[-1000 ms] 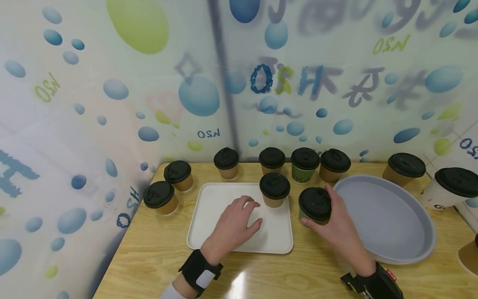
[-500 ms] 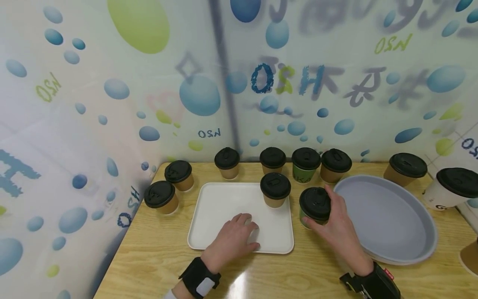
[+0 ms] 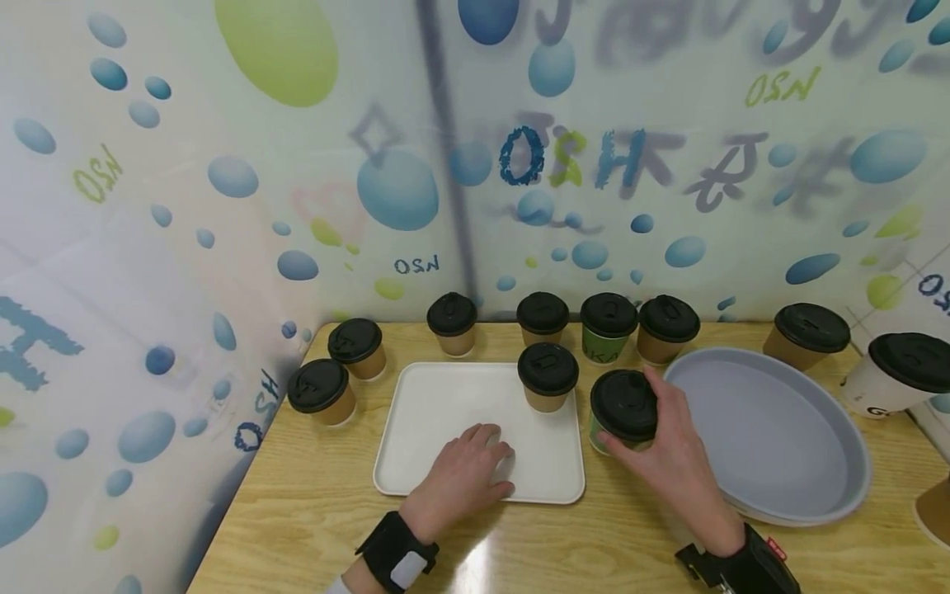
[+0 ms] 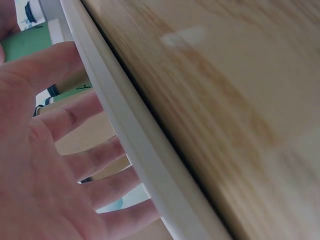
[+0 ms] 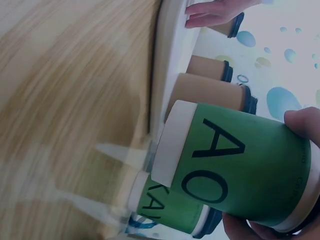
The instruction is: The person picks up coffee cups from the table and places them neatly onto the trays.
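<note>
White tray [image 3: 438, 408], round tray [image 3: 772, 433] flank held cup [image 3: 622, 406]

Your left hand [image 3: 458, 477] lies palm down, its fingers [image 4: 72, 114] slightly bent and spread apart. Your right hand [image 3: 677, 450] grips, thumb [image 3: 629, 452] curved on the near side, index finger [image 3: 664, 393] reaching round the far side. The two hands are apart, your wrists [image 3: 718, 524] angled inward.

Matt green paper coffee cup [image 5: 250, 162], smooth black plastic lid [image 3: 622, 404], smooth white plastic tray [image 3: 438, 404], glossy wood-grain tabletop [image 3: 304, 511]
</note>
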